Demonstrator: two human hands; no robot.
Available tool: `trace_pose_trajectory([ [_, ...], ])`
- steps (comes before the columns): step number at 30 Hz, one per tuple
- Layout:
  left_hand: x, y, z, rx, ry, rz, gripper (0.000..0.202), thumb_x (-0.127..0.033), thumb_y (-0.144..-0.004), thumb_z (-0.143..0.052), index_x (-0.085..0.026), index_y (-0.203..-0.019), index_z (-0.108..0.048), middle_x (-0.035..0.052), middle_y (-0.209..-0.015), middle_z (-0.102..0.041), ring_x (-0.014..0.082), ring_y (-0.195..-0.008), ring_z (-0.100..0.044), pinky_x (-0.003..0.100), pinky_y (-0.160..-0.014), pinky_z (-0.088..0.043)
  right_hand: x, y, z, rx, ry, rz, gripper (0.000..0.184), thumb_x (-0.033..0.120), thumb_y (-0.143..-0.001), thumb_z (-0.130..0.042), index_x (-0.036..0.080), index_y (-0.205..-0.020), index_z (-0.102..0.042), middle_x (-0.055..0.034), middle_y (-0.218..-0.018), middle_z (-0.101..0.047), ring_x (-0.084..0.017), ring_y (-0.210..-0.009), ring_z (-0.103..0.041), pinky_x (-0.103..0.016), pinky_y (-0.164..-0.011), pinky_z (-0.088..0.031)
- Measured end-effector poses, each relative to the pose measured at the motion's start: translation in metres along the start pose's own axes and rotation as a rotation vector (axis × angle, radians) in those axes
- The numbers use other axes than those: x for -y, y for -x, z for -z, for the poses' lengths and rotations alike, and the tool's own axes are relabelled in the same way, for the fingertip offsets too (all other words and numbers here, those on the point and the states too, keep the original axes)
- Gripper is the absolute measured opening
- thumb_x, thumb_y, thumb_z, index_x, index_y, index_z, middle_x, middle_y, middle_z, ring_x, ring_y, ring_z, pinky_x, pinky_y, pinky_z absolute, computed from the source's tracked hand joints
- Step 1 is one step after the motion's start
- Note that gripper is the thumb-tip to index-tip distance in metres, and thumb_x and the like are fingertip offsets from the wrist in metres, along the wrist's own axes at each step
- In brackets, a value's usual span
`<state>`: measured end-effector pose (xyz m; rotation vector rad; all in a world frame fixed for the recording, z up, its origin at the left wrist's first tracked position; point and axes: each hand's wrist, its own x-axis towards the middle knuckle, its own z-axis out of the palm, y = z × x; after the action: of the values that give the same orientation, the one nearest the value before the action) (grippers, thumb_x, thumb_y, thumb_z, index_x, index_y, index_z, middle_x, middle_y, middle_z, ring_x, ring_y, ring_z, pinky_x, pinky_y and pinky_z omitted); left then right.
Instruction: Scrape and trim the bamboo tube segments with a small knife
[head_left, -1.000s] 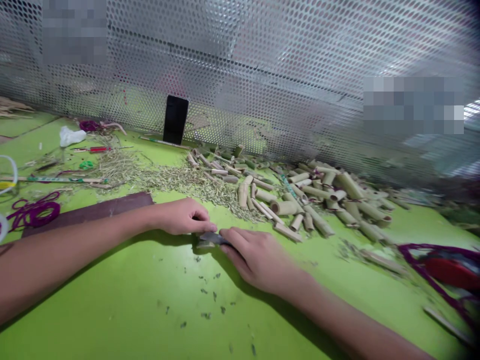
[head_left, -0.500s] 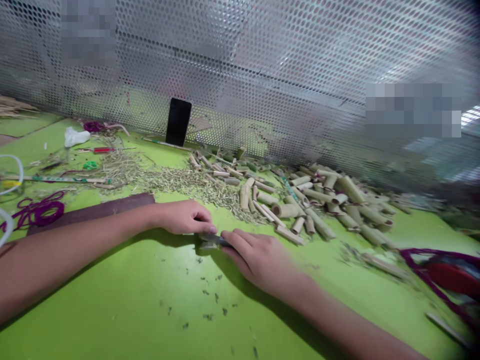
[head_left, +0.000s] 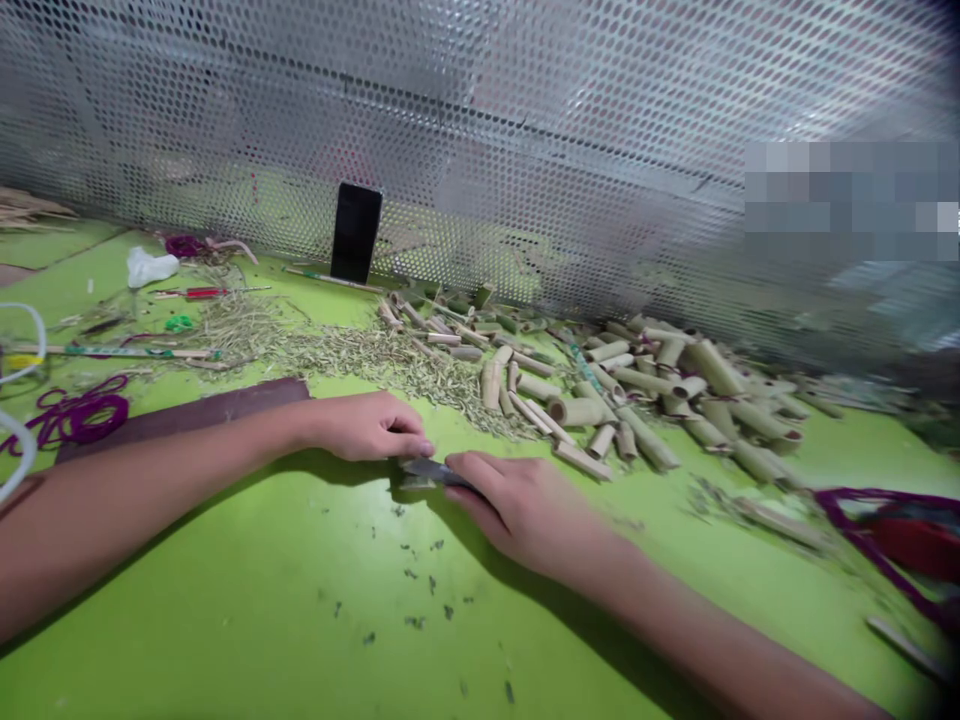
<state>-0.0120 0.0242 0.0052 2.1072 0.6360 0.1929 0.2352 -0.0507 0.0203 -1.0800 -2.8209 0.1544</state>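
My right hand [head_left: 525,510] is wrapped round a grey knife [head_left: 431,470], its short blade pointing left towards my other hand. Fingers curled and thumb pressed down, my left hand [head_left: 375,428] pinches a small pale piece [head_left: 414,483] that looks like bamboo. Most of this piece is hidden under the fingers and the blade. The knife blade lies against or just over it, close to the left thumb tip. Dark green shavings [head_left: 415,622] are scattered on the green table [head_left: 247,600] below both hands.
Cut bamboo tubes [head_left: 577,411] are heaped beyond my right hand, with pale shavings [head_left: 360,360] left of them. A phone [head_left: 356,232] leans against the perforated metal screen [head_left: 480,130]. Purple cord [head_left: 97,415] and a brown board [head_left: 247,402] lie left; a red object [head_left: 919,545] sits right.
My right hand has drawn slightly right with the knife, so more of the blade shows. My left hand stays nearly in place. The view has tilted slightly.
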Motion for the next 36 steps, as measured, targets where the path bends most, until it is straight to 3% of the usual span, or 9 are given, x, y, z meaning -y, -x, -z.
trace_pose_trajectory([
  [7,0.001,0.003,0.002,0.007,-0.009,0.011,0.046,-0.056,-0.101,-0.047,-0.019,-0.074,-0.052,0.0028,-0.076,-0.053,0.0169,-0.068,-0.047,0.032,-0.066,-0.036,0.001,0.012,0.000,0.049,0.054,0.139,0.037,0.032,-0.114,-0.038,0.018,-0.094,-0.066,0.0003,-0.073,-0.069,-0.012,-0.052,-0.058,-0.026,-0.051,-0.038],
  [13,0.002,0.002,0.000,-0.017,0.001,0.009,0.047,-0.057,-0.100,-0.049,-0.018,-0.073,-0.054,0.0026,-0.075,-0.053,0.0172,-0.070,-0.049,0.031,-0.066,-0.036,-0.002,0.007,-0.003,-0.167,0.113,0.126,0.044,0.032,-0.116,-0.030,0.015,-0.100,-0.068,-0.0014,-0.069,-0.068,-0.012,-0.052,-0.058,-0.025,-0.050,-0.037],
  [21,0.003,-0.002,-0.004,-0.047,-0.009,0.023,0.047,-0.055,-0.098,-0.050,-0.019,-0.069,-0.052,0.0012,-0.070,-0.052,0.0157,-0.066,-0.046,0.029,-0.062,-0.034,0.003,-0.003,-0.005,-0.220,0.164,0.117,0.045,0.034,-0.116,-0.030,0.016,-0.100,-0.067,-0.0012,-0.070,-0.069,-0.013,-0.053,-0.061,-0.026,-0.051,-0.036],
  [28,0.004,-0.003,-0.004,-0.035,-0.001,0.011,0.044,-0.052,-0.098,-0.051,-0.018,-0.071,-0.057,0.0025,-0.072,-0.056,0.0161,-0.067,-0.049,0.029,-0.063,-0.035,0.001,-0.001,-0.003,-0.141,0.101,0.083,0.046,0.038,-0.116,-0.028,0.017,-0.101,-0.066,-0.0017,-0.073,-0.070,-0.012,-0.053,-0.061,-0.025,-0.050,-0.037],
  [36,0.004,-0.002,-0.005,-0.064,-0.022,0.005,0.050,-0.057,-0.099,-0.049,-0.019,-0.067,-0.050,0.0011,-0.068,-0.051,0.0153,-0.064,-0.046,0.029,-0.060,-0.033,0.003,0.000,-0.002,-0.107,0.074,0.048,0.036,0.033,-0.115,-0.036,0.016,-0.101,-0.065,-0.0014,-0.073,-0.070,-0.014,-0.052,-0.061,-0.026,-0.048,-0.036],
])
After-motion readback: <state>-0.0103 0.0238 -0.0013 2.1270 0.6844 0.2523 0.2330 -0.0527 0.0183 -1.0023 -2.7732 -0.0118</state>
